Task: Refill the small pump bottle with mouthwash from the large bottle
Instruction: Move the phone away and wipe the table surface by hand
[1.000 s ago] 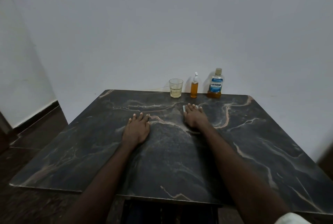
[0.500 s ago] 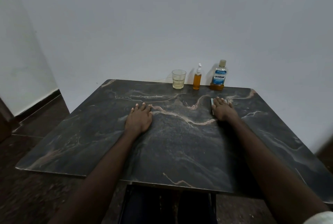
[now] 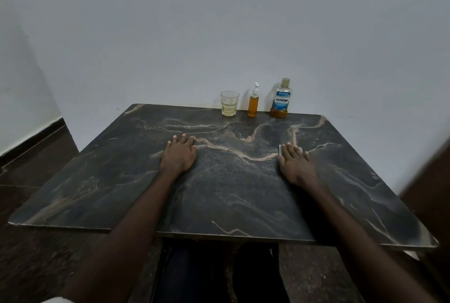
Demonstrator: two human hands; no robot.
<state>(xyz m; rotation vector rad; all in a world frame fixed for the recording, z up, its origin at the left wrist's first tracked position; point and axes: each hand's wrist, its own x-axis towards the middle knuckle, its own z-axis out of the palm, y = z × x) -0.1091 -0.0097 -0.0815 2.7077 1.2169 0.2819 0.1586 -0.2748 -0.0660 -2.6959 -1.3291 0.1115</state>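
Observation:
The small pump bottle (image 3: 252,105), amber liquid with a white pump, stands at the table's far edge. Right of it stands the large Listerine mouthwash bottle (image 3: 281,101), capped, with a little amber liquid at its bottom. My left hand (image 3: 179,155) lies flat on the dark marble table (image 3: 231,200), fingers apart, holding nothing. My right hand (image 3: 295,166) lies palm-down to the right and presses a small white pad (image 3: 280,149) under its fingertips. Both hands are well short of the bottles.
A clear glass (image 3: 229,104) with a little pale yellow liquid stands left of the pump bottle. The white wall (image 3: 219,34) rises directly behind the three items. Dark floor surrounds the table, and my legs show under its near edge.
My right hand has slid to the right across the table, taking the white pad with it. My left hand has stayed in place. The camera has tilted down slightly.

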